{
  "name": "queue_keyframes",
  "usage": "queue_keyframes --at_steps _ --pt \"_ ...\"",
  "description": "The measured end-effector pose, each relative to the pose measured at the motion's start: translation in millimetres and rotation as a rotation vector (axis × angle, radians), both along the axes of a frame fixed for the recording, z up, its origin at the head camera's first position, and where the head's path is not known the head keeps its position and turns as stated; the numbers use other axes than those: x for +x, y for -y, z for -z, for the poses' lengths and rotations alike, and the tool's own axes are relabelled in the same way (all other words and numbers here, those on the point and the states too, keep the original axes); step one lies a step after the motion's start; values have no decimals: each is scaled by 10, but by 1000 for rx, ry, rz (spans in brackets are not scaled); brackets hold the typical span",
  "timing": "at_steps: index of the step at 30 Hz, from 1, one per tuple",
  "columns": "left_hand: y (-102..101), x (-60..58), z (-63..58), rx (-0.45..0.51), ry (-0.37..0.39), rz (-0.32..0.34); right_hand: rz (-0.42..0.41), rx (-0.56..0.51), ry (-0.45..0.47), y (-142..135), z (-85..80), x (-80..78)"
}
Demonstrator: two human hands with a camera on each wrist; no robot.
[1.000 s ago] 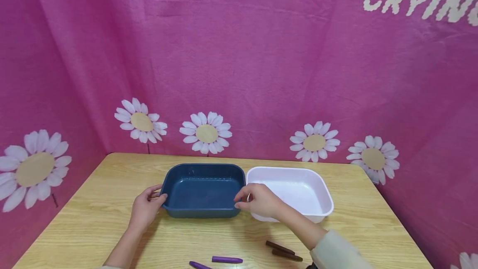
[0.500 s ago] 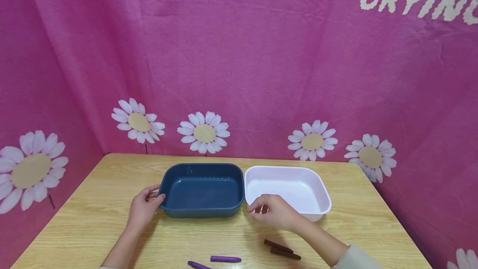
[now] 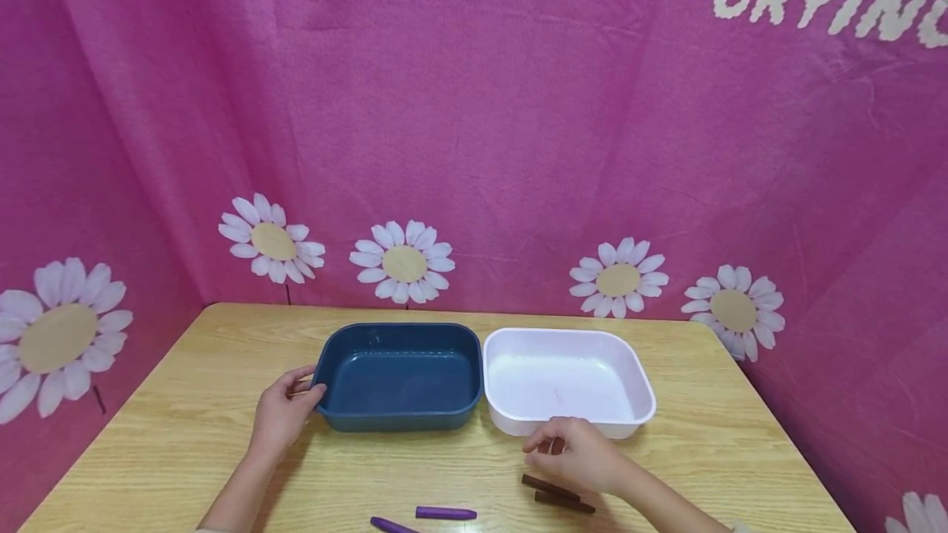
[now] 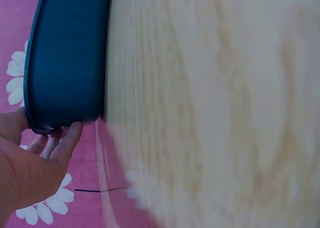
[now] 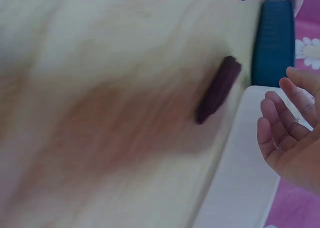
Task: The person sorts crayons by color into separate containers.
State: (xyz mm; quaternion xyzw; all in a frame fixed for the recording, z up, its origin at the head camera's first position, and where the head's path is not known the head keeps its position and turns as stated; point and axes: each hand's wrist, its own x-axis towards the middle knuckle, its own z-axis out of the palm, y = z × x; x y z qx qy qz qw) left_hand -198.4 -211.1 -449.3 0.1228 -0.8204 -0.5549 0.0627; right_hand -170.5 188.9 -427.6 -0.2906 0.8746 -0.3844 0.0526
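Pinching the near end of a dark blue tub (image 3: pixel 403 381) with the left hand (image 3: pixel 285 413), thumb over the rim, fingers against its outside wall. Hovering with the right hand (image 3: pixel 576 452), fingers loosely curved, just beyond two brown crayons (image 3: pixel 550 488) and close to a white tub (image 3: pixel 551 374). Between the hands, nearer the body, with two purple crayons (image 3: pixel 446 513) on a wooden table (image 3: pixel 215 381).

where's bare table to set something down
Bare table: left of the left hand, right of the white tray, between blue tray and purple crayons. Crowded: between the trays, and around the brown crayons, near the right hand.
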Motion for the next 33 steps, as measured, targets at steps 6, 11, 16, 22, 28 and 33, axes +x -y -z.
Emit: queue_keyframes --at_steps 6,11,16,22,28,33 --pt "1 13 -9 4 10 10 -26 -21 -27 -162 185 56" --pt "-1 17 -22 11 8 10 12 -22 40 -250 283 87" --pt "0 9 -19 5 1 8 69 -23 146 -295 354 121" --pt "1 14 -11 2 3 11 80 -14 173 -294 402 129" --pt "12 7 0 5 9 8 71 0 148 -261 404 113" --pt "10 3 6 14 17 18 68 4 138 -252 411 116"
